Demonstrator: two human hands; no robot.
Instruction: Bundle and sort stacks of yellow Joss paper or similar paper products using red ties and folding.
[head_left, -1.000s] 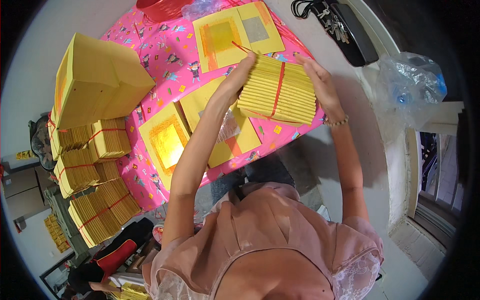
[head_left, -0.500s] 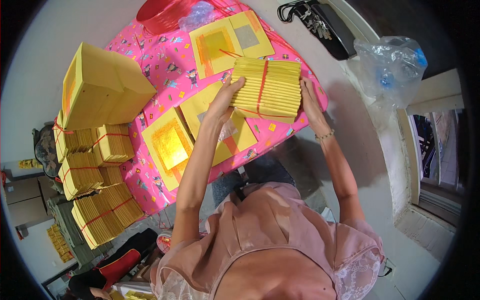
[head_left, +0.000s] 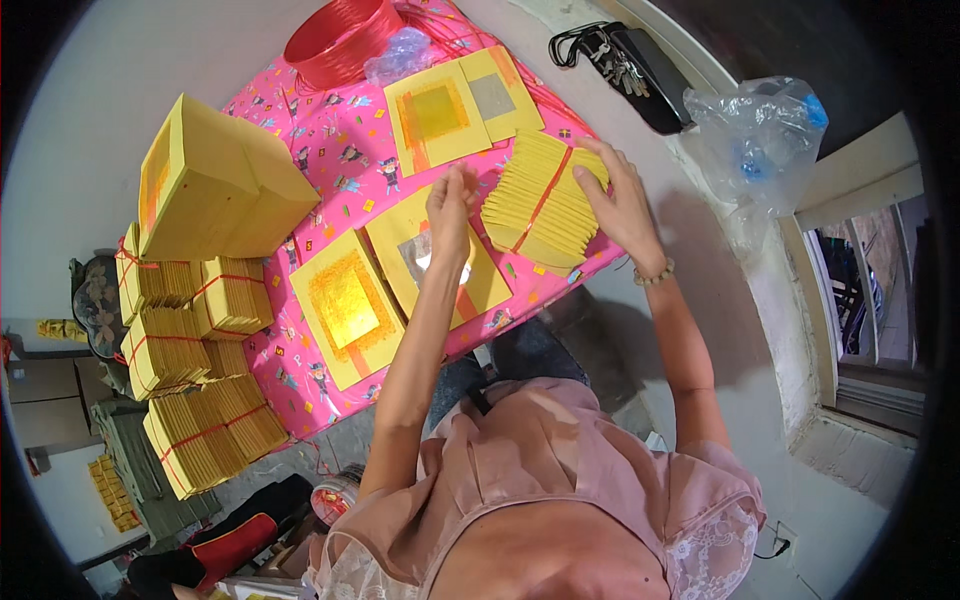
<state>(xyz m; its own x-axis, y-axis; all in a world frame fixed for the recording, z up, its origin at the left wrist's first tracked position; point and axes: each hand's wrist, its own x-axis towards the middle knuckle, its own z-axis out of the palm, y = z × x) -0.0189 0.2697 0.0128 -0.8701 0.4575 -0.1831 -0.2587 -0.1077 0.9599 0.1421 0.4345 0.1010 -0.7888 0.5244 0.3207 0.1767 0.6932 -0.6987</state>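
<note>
Both hands hold my bundle of yellow paper (head_left: 543, 200) at two o'clock on the pink table (head_left: 330, 150): left hand (head_left: 452, 205) fingers against its edge, right hand (head_left: 618, 200) spread flat over it.

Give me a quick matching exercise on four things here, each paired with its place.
1. fanned yellow bundle
2. red string spool
3. clear plastic bag
4. tied yellow stacks

A. far end of the pink cloth
B. off the cloth, on the person's left
C. between left hand and right hand
D. by the wall, on the person's right

Pairs: 1-C, 2-A, 3-D, 4-B
</note>
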